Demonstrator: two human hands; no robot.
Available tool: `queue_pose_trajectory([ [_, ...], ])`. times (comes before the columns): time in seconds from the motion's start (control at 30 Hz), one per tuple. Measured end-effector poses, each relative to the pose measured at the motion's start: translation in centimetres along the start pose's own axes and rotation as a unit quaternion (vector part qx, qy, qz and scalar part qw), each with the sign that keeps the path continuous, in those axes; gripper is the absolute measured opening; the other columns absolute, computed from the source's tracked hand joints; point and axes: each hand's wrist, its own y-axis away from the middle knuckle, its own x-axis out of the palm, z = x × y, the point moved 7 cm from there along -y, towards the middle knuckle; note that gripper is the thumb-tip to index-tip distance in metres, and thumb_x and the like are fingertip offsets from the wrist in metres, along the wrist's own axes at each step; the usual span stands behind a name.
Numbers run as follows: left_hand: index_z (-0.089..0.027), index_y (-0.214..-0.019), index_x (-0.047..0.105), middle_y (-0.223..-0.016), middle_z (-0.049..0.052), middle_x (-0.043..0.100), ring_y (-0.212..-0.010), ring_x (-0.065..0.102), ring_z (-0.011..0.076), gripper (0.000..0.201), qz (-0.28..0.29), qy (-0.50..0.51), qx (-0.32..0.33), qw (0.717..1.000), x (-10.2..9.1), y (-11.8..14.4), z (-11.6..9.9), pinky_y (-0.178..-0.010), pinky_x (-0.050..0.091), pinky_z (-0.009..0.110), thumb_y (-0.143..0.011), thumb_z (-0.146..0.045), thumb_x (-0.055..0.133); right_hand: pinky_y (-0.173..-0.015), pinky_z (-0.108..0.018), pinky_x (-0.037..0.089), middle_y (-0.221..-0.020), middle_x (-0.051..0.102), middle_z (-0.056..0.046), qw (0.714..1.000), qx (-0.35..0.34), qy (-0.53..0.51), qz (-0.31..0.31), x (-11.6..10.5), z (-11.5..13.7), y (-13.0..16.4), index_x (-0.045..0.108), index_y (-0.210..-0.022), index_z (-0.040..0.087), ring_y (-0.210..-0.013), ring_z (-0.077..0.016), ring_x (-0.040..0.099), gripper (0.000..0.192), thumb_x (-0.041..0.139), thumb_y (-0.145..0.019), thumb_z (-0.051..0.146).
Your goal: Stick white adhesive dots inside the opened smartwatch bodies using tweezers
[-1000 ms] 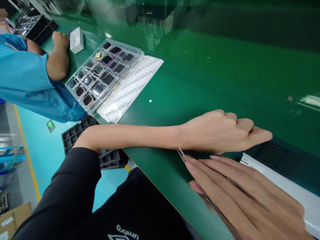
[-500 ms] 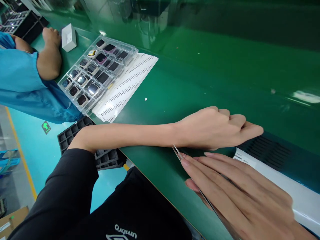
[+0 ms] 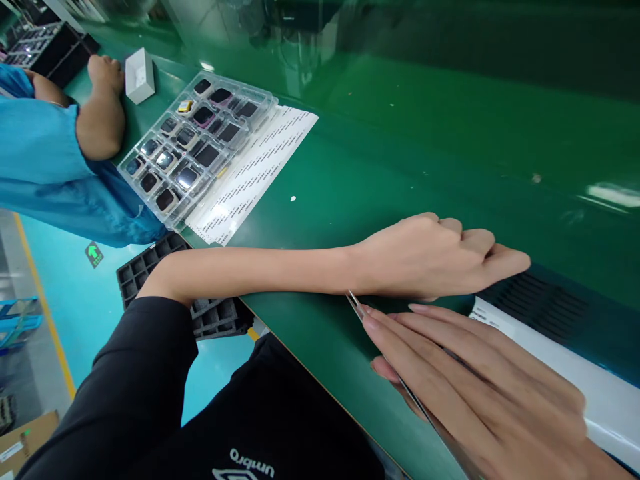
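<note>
Left hand [image 3: 435, 257] loosely fisted, gripping nothing visible, resting on green conveyor belt [image 3: 410, 147]. Right hand [image 3: 475, 387] fingers extended, pinching metal tweezers [image 3: 356, 305] beside white label strip [image 3: 565, 360].

A glossy green bench [image 3: 410, 133] reflects overhead light above a teal floor [image 3: 75, 293] with a yellow line.
</note>
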Motion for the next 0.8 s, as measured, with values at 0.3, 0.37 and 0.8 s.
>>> queue_pose_trajectory([
  [0.3, -0.013, -0.130, 0.070, -0.105, 0.011, 0.074, -0.085, 0.074, 0.0194, 0.063, 0.006, 0.003, 0.011, 1.000, 0.0, 0.1, 0.0, -0.065, 0.040, 0.032, -0.102, 0.003, 0.017, -0.099, -0.041, 0.067, -0.124, 0.079, -0.008, 1.000, -0.016, -0.006, -0.008, 0.0, 0.1, 0.1, 0.068, -0.134, 0.010, -0.106, -0.0230, 0.078, 0.043, 0.076, -0.092, 0.011],
  [0.37, -0.013, -0.131, 0.070, -0.106, 0.011, 0.075, -0.087, 0.075, 0.0205, 0.064, 0.006, 0.000, 0.011, 1.000, 0.0, 0.1, 0.0, -0.065, 0.041, 0.032, -0.101, 0.004, 0.016, -0.096, -0.041, 0.067, -0.124, 0.078, -0.009, 1.000, -0.022, -0.008, -0.006, 0.1, 0.1, 0.0, 0.068, -0.134, 0.008, -0.106, -0.0232, 0.078, 0.043, 0.077, -0.092, 0.011],
  [0.8, -0.013, -0.131, 0.068, -0.109, 0.010, 0.074, -0.089, 0.073, 0.0196, 0.059, 0.009, 0.001, 0.010, 1.000, 0.1, 0.1, 0.0, -0.067, 0.038, 0.032, -0.102, 0.004, 0.019, -0.087, -0.039, 0.068, -0.111, 0.082, -0.006, 0.999, -0.019, -0.010, -0.041, -0.2, 0.2, -1.0, 0.072, -0.123, 0.010, -0.097, -0.0206, 0.079, 0.026, 0.072, -0.097, 0.013],
])
